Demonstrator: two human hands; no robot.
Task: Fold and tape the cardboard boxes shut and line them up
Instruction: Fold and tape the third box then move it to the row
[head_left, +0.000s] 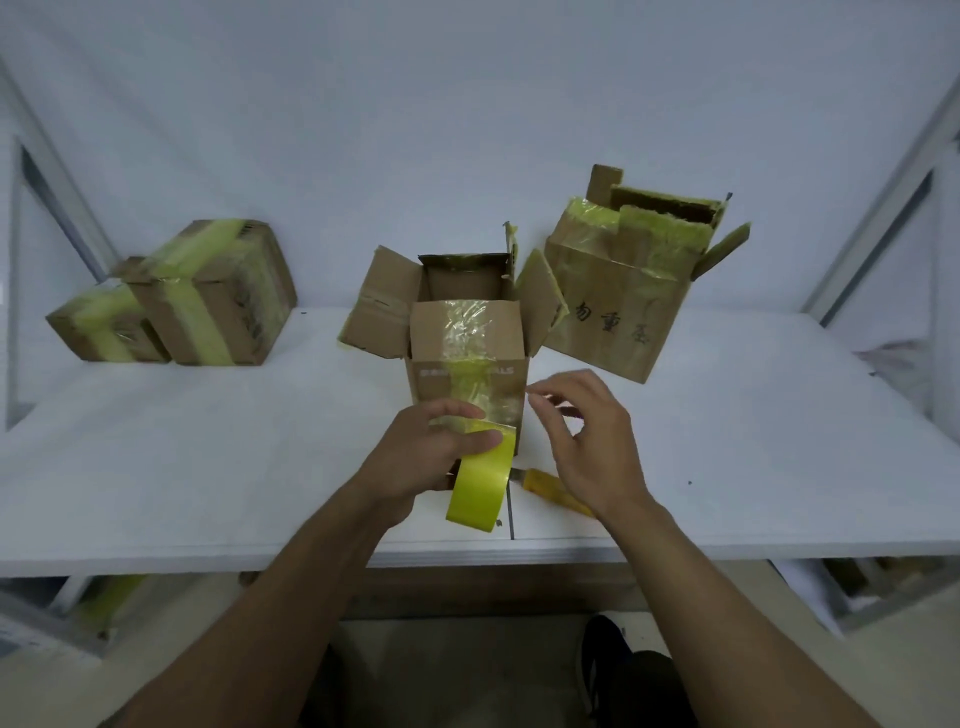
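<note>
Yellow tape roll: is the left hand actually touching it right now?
Touching. The head view shows the left hand holding the top of the yellow tape roll, with the thumb lying across its outer face.

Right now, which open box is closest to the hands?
The middle box, flaps up, directly behind the tape roll in the left hand. The other open box sits farther right.

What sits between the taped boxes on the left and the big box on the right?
A smaller open box, flaps up, shown in the head view.
</note>
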